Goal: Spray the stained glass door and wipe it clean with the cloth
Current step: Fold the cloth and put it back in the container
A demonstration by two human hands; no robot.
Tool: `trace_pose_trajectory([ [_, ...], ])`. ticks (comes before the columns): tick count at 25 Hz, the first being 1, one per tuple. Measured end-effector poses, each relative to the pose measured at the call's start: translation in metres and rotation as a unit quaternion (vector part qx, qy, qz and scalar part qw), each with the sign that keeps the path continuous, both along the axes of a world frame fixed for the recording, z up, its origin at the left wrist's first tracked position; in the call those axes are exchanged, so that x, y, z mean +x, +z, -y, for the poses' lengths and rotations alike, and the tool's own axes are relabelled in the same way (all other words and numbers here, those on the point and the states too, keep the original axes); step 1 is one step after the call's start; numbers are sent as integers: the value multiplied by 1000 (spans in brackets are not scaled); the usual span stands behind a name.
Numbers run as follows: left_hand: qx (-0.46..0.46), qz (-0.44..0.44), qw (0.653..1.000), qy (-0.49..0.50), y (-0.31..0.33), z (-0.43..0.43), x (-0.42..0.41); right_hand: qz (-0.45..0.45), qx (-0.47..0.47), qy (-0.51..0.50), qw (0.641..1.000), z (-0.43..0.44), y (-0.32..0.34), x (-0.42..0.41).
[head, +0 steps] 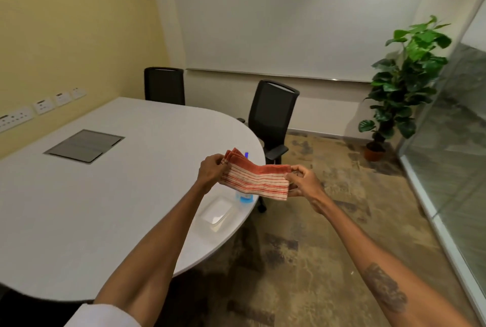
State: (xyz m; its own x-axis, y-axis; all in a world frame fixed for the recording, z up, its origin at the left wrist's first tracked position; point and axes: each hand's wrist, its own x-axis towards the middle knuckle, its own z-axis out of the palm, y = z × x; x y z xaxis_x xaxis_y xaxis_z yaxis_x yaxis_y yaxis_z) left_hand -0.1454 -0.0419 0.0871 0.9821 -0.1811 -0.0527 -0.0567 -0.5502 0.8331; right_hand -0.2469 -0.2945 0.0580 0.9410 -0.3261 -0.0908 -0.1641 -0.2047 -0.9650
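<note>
White table is seen at left; above its edge the striped cloth is held stretched, pinched by the left hand and right hand. What may be the spray bottle is half hidden behind it. Glass door, far right, appears not yet sprayed or wiped.

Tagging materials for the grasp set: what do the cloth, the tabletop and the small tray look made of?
Striped cloth: woven fabric, matte, red and cream; it folds and sags between left hand and right hand.
Table: smooth white laminate or similar, slight sheen.
Tray: probably translucent plastic, glossy rim.
</note>
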Motion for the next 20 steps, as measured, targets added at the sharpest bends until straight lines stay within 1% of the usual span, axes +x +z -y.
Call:
trace_pose_trajectory([
  [4,24,12,999,33,-11,-21,13,-30,3,29,999,-25,-15,31],
  [9,24,-17,998,57,-31,-43,36,-77,25,29,996,-54,-44,72],
  [15,37,-89,995,30,-65,-72,91,-144,46,8,989,-91,-81,128],
  [20,104,-130,986,-30,-96,-88,140,-188,67,-21,980,-122,-118,163],
])
